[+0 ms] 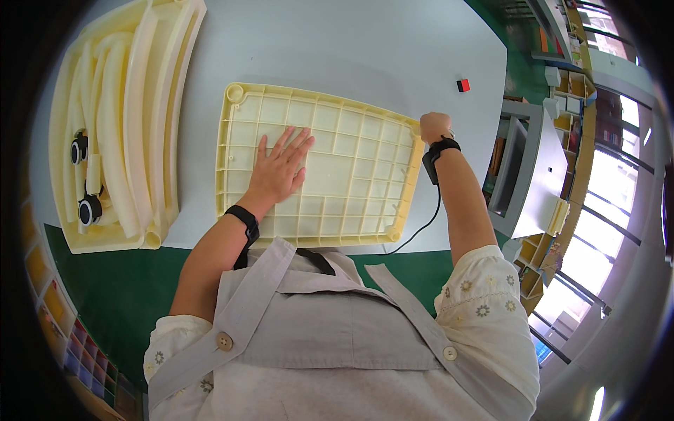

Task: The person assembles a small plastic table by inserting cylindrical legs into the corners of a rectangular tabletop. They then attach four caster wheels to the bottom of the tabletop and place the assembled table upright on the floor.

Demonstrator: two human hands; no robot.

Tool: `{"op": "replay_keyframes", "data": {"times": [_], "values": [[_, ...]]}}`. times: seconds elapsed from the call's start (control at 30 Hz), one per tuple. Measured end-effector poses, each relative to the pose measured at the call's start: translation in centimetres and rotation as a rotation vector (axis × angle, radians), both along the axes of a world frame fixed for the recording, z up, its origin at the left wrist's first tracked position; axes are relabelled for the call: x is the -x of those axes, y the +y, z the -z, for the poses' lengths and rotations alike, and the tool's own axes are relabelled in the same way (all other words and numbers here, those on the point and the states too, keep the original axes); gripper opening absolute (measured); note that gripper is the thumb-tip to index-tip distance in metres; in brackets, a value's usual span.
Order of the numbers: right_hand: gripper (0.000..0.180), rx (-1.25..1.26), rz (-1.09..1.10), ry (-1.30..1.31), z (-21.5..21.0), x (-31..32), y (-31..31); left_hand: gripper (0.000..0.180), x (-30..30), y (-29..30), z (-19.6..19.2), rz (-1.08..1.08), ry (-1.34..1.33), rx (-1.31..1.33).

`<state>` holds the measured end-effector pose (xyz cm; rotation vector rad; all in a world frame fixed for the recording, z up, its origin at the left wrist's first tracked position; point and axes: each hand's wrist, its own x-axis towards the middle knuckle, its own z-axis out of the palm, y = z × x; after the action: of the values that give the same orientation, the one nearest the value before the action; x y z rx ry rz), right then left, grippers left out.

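Note:
A pale yellow plastic tray (pixel 351 172) lies on the table with its ribbed grid face up and round sockets showing at its corners. My left hand (pixel 279 168) rests flat on the grid, left of the middle, fingers spread and holding nothing. At the tray's far right corner, my right hand (pixel 436 125) is closed in a fist against the edge. Its fingers are turned away, so whatever they grip, if anything, is hidden. Both wrists wear black bands, and a thin black cable (pixel 426 223) runs from the right one toward the table's near edge.
On the left stand nested yellow plastic trays (pixel 158 105) holding pale tubes (pixel 116 140) and black-and-white caster wheels (pixel 89 209). A small red and black block (pixel 463 85) sits at the far right of the grey table (pixel 330 42). Beyond the right edge is a grey cabinet (pixel 537 175).

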<state>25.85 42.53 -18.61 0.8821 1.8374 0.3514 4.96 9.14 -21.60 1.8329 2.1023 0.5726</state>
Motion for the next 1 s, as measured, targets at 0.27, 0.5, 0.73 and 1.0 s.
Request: {"op": "replay_keyframes", "data": {"times": [0.27,0.5,0.73,1.0], "values": [[0.018,-0.109,-0.093,0.063,0.5,-0.1,-2.1,0.066,-0.1,0.0,0.3,0.003,0.003,0.032],[0.015,-0.099,-0.228,0.079,0.7,-1.4,-2.1,0.068,-0.1,0.2,0.5,0.008,0.016,0.023],[0.017,0.002,-0.104,0.051,1.1,-1.1,-0.2,0.068,0.0,0.3,-0.1,-0.011,0.013,0.059],[0.024,0.1,0.267,-0.094,0.9,-0.1,1.8,0.07,0.0,0.1,0.2,-0.01,-0.004,0.081]]}}
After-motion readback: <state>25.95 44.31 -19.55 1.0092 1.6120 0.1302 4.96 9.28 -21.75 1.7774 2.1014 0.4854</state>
